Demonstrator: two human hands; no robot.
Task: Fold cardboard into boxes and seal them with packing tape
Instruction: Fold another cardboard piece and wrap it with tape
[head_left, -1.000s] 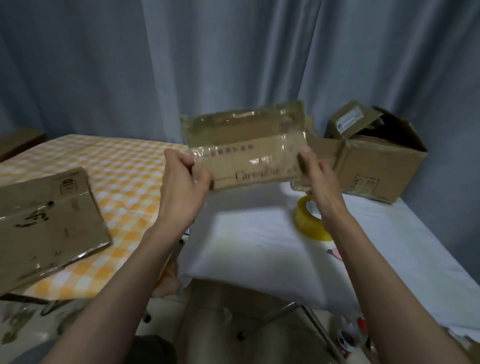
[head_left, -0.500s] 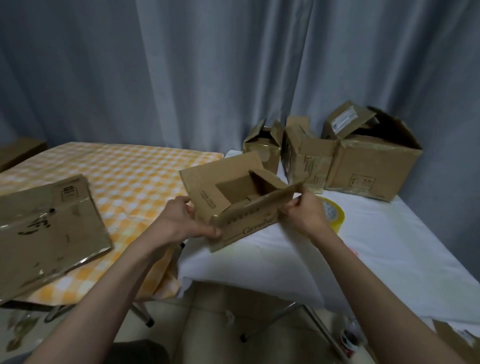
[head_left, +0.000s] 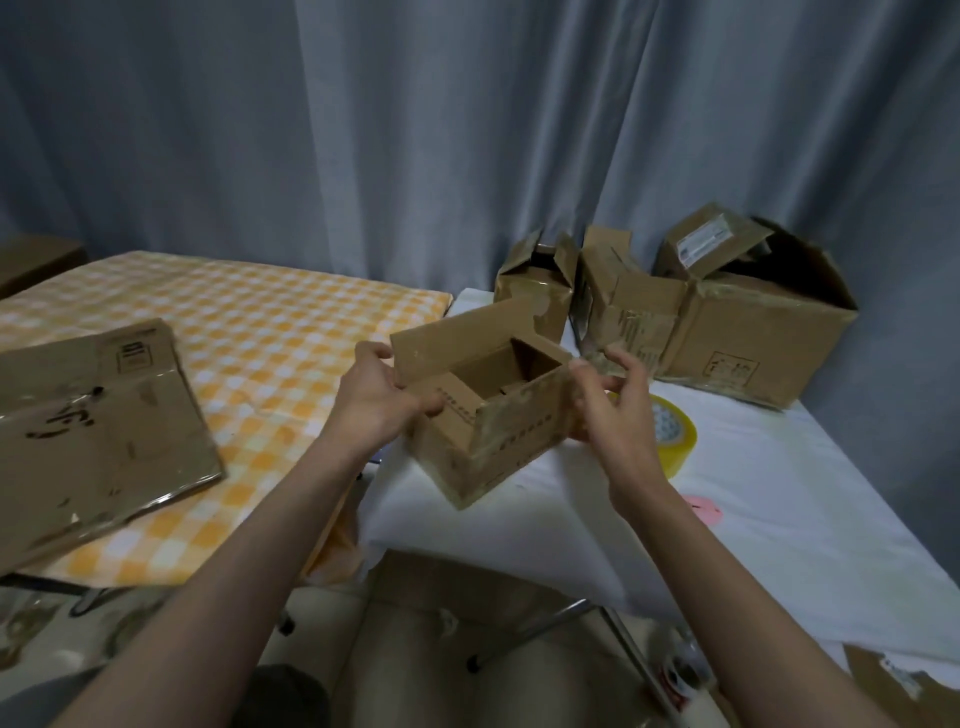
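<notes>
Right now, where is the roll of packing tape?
Head view: the tape roll lies on the white table, right of centre, just behind the right hand.

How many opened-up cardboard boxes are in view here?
4. One held box over the white table's near edge; three at the back: a small one, a middle one and a big one. More may hide behind.

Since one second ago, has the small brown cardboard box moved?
Yes. The small brown cardboard box has come down, from in front of the grey curtain to just above the white table.
</notes>
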